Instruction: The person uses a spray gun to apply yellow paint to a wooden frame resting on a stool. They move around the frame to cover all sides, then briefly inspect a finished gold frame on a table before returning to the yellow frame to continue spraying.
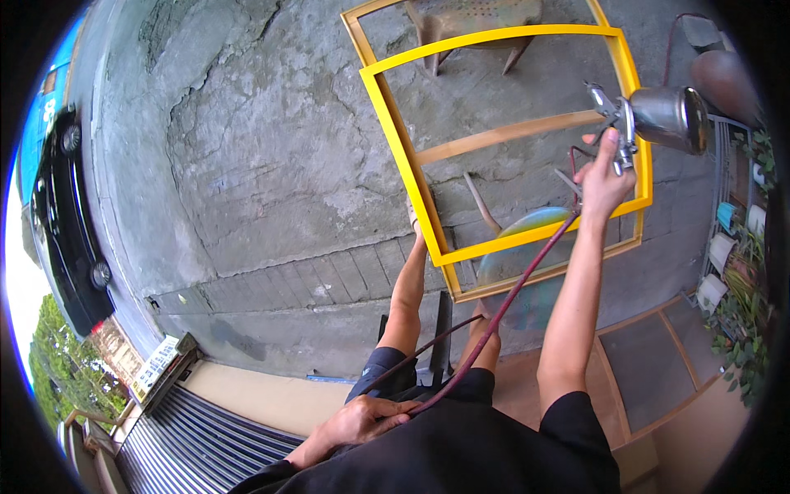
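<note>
I am standing over cracked grey concrete ground (271,165), outdoors, with a black car (70,214) parked off to the person's left and leafy plants (745,284) crowding the right edge. Wood-edged panels (650,366) lie near the person's right elbow.

The metal spray gun (619,123) is over the right side of a yellow frame (645,177). Its nozzle points away from the person and a little to the left; the body's long axis runs from there back toward the wrist, while the shiny cup (671,119) sticks out sideways to the right. The right hand (607,185) has its fingers clamped around the gun's grip.

A dark red hose (531,280) slants from the gun down to the left hand (366,420), whose fingers are curled around it near the waist. Under the yellow frame I see a second, wood-toned frame (360,41), set slightly askew, and a rounded, blue-green seat (527,222). A brownish seat with small holes (477,20) stands at the far side.
</note>
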`<state>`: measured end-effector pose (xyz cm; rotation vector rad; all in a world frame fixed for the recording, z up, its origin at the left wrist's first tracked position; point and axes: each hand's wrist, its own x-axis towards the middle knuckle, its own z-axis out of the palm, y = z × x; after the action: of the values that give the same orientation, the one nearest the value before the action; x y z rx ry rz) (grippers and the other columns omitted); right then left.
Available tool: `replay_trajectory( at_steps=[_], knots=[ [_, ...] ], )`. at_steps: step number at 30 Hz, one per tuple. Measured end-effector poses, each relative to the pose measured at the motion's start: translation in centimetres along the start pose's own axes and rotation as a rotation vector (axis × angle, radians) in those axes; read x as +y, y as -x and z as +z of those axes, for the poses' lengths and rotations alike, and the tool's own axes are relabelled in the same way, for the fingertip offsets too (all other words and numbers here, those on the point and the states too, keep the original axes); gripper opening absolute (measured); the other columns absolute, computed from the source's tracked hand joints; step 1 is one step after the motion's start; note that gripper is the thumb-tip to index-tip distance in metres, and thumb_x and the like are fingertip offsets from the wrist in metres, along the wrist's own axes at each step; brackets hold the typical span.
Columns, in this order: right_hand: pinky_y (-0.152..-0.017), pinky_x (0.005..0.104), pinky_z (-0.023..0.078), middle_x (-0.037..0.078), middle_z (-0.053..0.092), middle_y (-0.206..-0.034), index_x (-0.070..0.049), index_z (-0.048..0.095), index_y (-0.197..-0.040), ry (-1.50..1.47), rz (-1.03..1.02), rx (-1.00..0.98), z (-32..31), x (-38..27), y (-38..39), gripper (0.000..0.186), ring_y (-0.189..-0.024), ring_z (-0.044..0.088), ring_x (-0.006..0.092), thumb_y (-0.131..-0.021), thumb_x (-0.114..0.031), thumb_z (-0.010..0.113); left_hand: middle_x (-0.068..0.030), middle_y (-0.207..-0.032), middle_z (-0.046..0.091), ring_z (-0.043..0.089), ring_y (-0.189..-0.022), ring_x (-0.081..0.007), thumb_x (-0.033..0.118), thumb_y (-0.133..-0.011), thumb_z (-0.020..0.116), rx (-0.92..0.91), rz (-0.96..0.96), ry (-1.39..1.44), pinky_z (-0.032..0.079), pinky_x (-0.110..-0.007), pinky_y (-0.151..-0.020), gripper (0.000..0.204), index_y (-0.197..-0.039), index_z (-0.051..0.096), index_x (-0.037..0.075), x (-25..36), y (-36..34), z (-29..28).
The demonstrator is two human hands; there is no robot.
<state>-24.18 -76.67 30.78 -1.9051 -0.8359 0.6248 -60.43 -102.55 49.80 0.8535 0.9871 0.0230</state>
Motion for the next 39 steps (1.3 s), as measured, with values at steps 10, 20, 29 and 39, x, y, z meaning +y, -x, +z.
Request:
replay_trajectory(
  at_steps=[10,20,29,39],
  knots=[
    [-0.054,0.0276,0.048,0.004,0.07,-0.067,-0.003,0.07,-0.088,-0.109,0.033,-0.41,11.5,2.3,7.6,0.031,-0.06,0.067,0.012,-0.098,-0.033,0.071,-0.0211,-0.095,0.075,0.075,-0.085,-0.0294,0.022,-0.101,0.065,0.015,-0.1,0.013,0.058,-0.037,-0.08,0.034,-0.127,0.069,0.0,1.0,1.8,-6.8],
    [-0.052,0.0255,0.042,0.003,0.063,-0.069,-0.002,0.068,-0.09,-0.287,-0.057,-0.698,12.8,-1.1,10.3,0.028,-0.059,0.058,0.0093,-0.095,-0.029,0.074,-0.0195,-0.09,0.075,0.074,-0.079,-0.0319,0.017,-0.099,0.066,-0.003,-0.081,0.038,0.057,-0.037,-0.072,0.03,-0.124,0.071,0.001,1.7,1.4,-8.8],
    [-0.05,0.0305,0.042,0.004,0.062,-0.062,-0.002,0.065,-0.081,0.002,-0.165,-0.437,12.6,0.9,3.6,0.031,-0.053,0.057,0.0114,-0.097,-0.028,0.072,-0.0215,-0.095,0.074,0.074,-0.085,-0.0321,0.015,-0.101,0.062,-0.036,-0.14,0.01,0.057,-0.038,-0.078,0.033,-0.131,0.066,0.001,4.2,-1.9,-8.6],
    [-0.056,0.0301,0.051,0.007,0.069,-0.067,0.001,0.071,-0.086,0.104,-0.04,-0.2,7.5,4.1,-4.9,0.036,-0.063,0.069,0.0153,-0.097,-0.034,0.071,-0.0222,-0.106,0.071,0.071,-0.094,-0.031,0.015,-0.103,0.057,-0.137,-0.086,0.096,0.054,-0.035,-0.087,0.041,-0.141,0.056,-0.002,6.8,-6.3,-6.6]
  ],
)
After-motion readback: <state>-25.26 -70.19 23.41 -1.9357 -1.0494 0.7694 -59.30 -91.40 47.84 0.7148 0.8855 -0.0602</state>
